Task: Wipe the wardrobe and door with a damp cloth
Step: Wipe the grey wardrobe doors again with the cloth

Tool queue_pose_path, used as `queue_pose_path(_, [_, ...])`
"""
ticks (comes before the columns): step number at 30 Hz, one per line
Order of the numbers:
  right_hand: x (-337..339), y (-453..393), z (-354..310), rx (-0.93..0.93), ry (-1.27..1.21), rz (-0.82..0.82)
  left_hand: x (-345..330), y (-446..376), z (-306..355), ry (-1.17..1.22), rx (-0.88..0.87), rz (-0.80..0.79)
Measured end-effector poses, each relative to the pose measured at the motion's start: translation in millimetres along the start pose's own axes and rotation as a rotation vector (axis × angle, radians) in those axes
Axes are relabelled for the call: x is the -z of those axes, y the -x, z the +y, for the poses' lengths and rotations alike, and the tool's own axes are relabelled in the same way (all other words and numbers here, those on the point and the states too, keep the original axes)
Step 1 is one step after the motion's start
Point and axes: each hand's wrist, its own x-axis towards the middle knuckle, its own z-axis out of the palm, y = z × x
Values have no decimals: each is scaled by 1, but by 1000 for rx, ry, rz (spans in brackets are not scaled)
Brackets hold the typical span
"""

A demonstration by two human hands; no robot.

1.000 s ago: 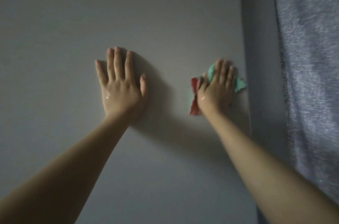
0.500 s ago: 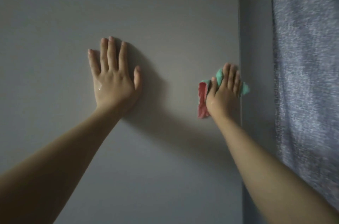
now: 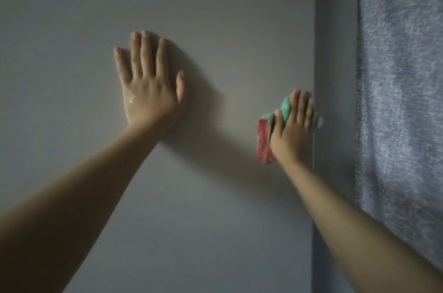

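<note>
A plain grey wardrobe panel (image 3: 215, 16) fills most of the head view. My left hand (image 3: 149, 91) lies flat on it with fingers straight and spread. A green and red cloth (image 3: 265, 139) is pressed against the panel near its right edge by my right hand (image 3: 293, 129), whose fingers lie straight over the cloth. Most of the cloth is hidden under that hand; a green tip shows past the panel's edge.
The panel's right edge (image 3: 314, 52) runs vertically, with a grey side strip (image 3: 335, 28) beyond it. A blue-grey speckled curtain (image 3: 402, 76) hangs at the far right. The light is dim.
My right hand has slid the cloth rightward and down to the panel's right edge. My left hand stays flat on the panel.
</note>
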Motion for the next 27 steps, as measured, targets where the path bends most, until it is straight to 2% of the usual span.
queue_pose_path(4, [9,77,13,152,17,-96,2,2,1,11,2,-17])
queue_pose_path(7, [13,52,18,215,35,-98,0,3,2,13,-6,-10])
queue_pose_path(10, [5,4,-11,25,45,-44,-1,2,1,-4,-5,-4])
queue_pose_path(12, [4,8,-37,-75,11,3,-2,1,1,-12,-13,6])
queue_pose_path(13, [4,26,-51,-8,1,-3,-3,2,1,-11,-15,9])
queue_pose_path(17, [11,111,-94,667,-48,-245,-3,0,0,-2,-4,-12])
queue_pose_path(19, [13,102,-87,806,-51,-291,0,-2,1,19,-17,-46])
queue_pose_path(21, [11,73,-81,681,-37,-251,9,0,-7,58,-51,-79])
queue_pose_path(23, [9,34,-82,421,1,-139,21,4,-25,86,-83,-57])
queue_pose_path(26, [4,18,-126,54,-40,-27,38,14,-68,44,-117,26])
queue_pose_path(27, [2,32,-143,26,-50,-24,42,19,-81,42,-106,33])
